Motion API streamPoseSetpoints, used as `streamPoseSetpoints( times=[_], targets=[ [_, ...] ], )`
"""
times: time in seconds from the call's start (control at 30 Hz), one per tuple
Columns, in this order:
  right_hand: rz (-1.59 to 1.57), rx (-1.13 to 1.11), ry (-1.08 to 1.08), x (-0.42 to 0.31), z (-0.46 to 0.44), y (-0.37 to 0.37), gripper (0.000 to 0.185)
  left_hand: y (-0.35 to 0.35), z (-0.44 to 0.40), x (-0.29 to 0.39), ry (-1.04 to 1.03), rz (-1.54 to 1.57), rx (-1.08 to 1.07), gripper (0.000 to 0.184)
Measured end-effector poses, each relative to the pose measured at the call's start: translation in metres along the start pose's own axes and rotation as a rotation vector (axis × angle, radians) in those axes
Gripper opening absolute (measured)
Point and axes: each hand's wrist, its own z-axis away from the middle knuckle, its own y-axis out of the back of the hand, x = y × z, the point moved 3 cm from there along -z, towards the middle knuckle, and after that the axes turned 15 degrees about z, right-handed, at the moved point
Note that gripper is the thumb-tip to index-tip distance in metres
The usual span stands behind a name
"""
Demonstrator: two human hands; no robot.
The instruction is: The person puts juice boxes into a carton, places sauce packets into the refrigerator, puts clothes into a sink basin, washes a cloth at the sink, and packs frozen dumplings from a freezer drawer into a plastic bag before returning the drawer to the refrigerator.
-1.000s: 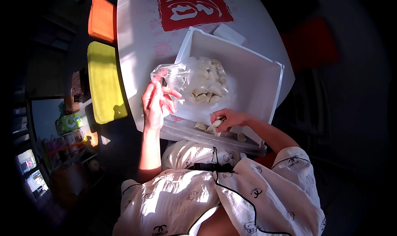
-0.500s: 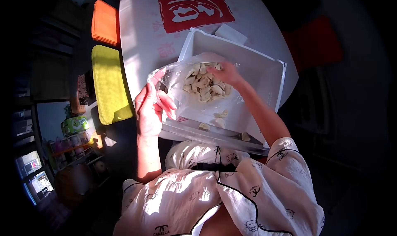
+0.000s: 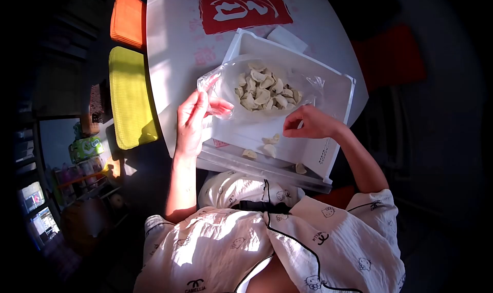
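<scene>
A clear plastic bag lies spread in a white drawer-like bin, with a heap of pale dumplings in it. My left hand is closed on the bag's left edge and holds it raised. Just right of and below the heap, my right hand hovers over the bin with fingers curled together; whether anything is between them I cannot make out. Below the bag, several loose dumplings rest on the bin floor, one dumpling near its front right.
The bin stands at the near edge of a white table with a red printed square. Behind its rim lies a white, flat item. Yellow and orange padded chairs line the left side; shelves stand farther left.
My right hand has come out of the dumpling heap, moving down and right. The bag now lies wider around the heap. My left hand has shifted slightly up and right, still gripping the bag.
</scene>
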Motion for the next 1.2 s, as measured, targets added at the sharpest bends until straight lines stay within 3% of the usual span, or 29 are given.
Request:
streamPoseSetpoints(
  times=[0.03,0.07,0.17,0.27,0.37,0.47,0.77,0.87,0.97,1.03,1.07,1.17,1.2],
  targets=[
    [0.027,-0.178,-0.004,0.001,-0.001,-0.025,0.017,0.000,0.002,-0.005,0.019,-0.023,-0.021,0.041],
    [0.306,-0.231,-0.015,0.012,-0.004,-0.053,0.040,0.001,0.004,-0.012,0.040,-0.011,-0.036,0.041],
    [0.615,0.077,-0.085,0.048,-0.020,-0.130,0.063,0.007,0.006,-0.030,0.083,-0.064,-0.041,0.041],
    [0.696,-0.083,0.132,0.025,-0.041,-0.151,0.078,0.009,0.008,-0.035,0.065,-0.053,0.007,0.041],
    [0.693,0.011,0.295,0.014,-0.058,-0.171,0.071,0.017,0.009,-0.044,0.056,-0.036,0.046,0.041],
    [0.586,-0.054,0.365,0.017,-0.076,-0.170,0.061,0.019,0.010,-0.044,0.048,-0.010,0.093,0.040],
    [0.530,-0.194,0.324,0.022,-0.082,-0.160,0.046,0.024,0.009,-0.040,0.020,0.022,0.147,0.040],
    [0.177,0.133,0.417,-0.005,-0.045,-0.109,0.048,0.029,0.010,-0.041,0.004,0.055,0.192,0.040],
    [-0.086,0.477,0.339,-0.020,-0.029,-0.067,0.052,0.029,0.011,-0.041,0.006,0.058,0.203,0.040],
    [-0.026,0.623,0.158,-0.026,-0.040,-0.041,0.054,0.027,0.012,-0.041,-0.016,0.067,0.165,0.039],
    [0.145,0.794,0.118,-0.028,-0.048,-0.030,0.046,0.027,0.012,-0.040,-0.028,0.068,0.145,0.038],
    [0.260,0.998,0.242,-0.036,-0.056,-0.022,0.039,0.030,0.015,-0.035,-0.098,0.058,0.194,0.038],
    [0.326,0.934,0.350,-0.040,-0.052,-0.032,0.034,0.032,0.016,-0.035,-0.113,0.072,0.218,0.037]
  ],
)
